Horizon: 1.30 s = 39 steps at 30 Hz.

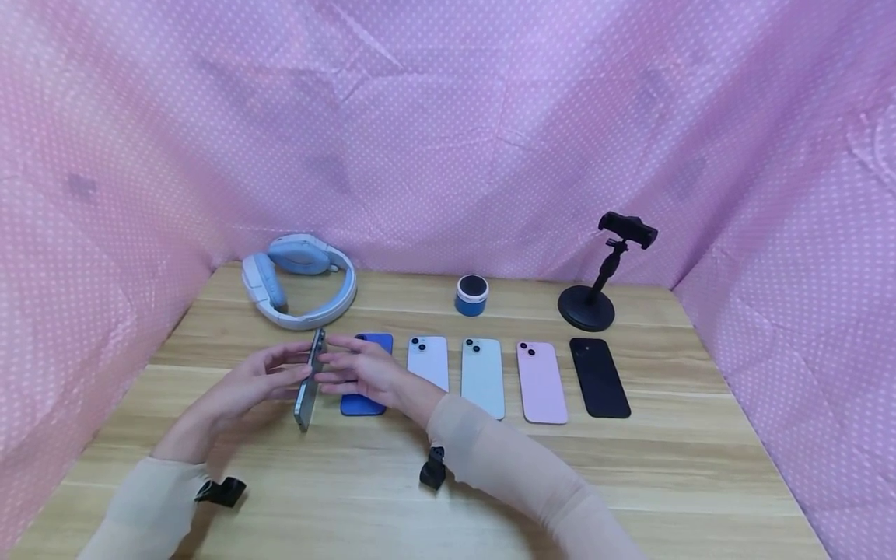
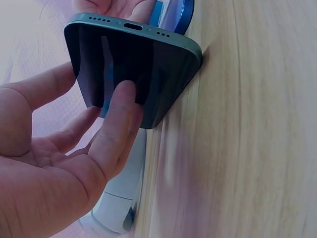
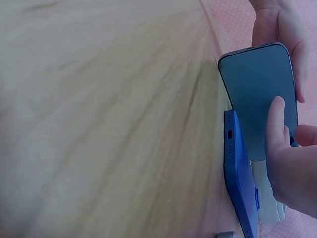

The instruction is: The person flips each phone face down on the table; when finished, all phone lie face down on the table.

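Phone: dark slab [image 1: 309,381] with rounded corners and a glossy glass face, stood on its long edge on the table, between the two hands, just left of the blue phone [image 1: 365,373].
Left hand: [image 1: 246,383] fingers straight and relaxed, one fingertip [image 2: 121,96] pressed flat on the glass.
Right hand: [image 1: 360,372] fingers outstretched against the other face, clasping nothing; thumb [image 3: 275,119] lies on the surface.
Row: blue phone, white phone [image 1: 428,361], pale green phone [image 1: 483,376], pink phone [image 1: 540,381] and black phone [image 1: 599,376], all flat, backs up, side by side.
Behind: padded light-blue headphones [image 1: 299,278], small round blue speaker [image 1: 471,295], black stand [image 1: 600,274] on a disc base.
Table: [image 1: 700,467] pale wood-grain planks, matte.
Room: pink cloth [image 1: 448,124] with white dots, creased, draped on three sides.
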{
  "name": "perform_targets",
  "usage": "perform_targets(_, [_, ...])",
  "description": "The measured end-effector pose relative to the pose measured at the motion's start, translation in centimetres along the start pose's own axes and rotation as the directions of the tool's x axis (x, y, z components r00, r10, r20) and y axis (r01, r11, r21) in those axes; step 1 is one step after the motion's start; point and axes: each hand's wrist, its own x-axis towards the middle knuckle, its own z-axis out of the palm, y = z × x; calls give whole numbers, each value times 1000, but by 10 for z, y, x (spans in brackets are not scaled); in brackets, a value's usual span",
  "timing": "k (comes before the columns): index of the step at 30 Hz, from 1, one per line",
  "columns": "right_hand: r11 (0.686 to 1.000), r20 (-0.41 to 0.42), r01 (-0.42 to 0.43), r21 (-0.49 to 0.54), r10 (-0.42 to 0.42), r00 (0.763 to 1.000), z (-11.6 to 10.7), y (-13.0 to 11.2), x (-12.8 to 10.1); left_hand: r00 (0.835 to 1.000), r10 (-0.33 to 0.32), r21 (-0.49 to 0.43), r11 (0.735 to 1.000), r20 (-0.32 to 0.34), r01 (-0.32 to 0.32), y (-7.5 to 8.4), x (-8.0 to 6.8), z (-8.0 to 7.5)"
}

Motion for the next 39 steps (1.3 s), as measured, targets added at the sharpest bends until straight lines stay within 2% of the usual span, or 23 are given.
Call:
perform_targets(8, [993, -16, 9, -115, -11, 1000, 4, 1, 3, 1000, 6, -37, 999, -16, -7, -1, 0, -2])
perform_targets(14, [978, -44, 42, -205, -52, 998, 7, 3, 7, 1000, 11, -70, 998, -6, -11, 1, -2, -5])
perform_targets(20, [972, -62, 60, -227, -76, 995, 11, 7, 10, 1000, 25, -94, 995, -9, -26, 1, -1, -8])
perform_targets(28, [954, -90, 106, -280, -136, 987, 18, 16, 16, 999, 42, -161, 986, -13, -43, -10, -2, -14])
perform_targets(33, [904, -106, 94, -418, -152, 983, 27, 21, 18, 1000, 27, -217, 976, -5, -27, -19, -5, -20])
perform_targets(36, [866, -115, 80, -493, -156, 981, 31, 22, 19, 1000, 11, -214, 977, -2, -11, -22, -8, -25])
perform_targets(39, [844, -121, 60, -533, -145, 982, 33, 22, 21, 1000, 1, -188, 982, 4, 0, -24, -8, -29])
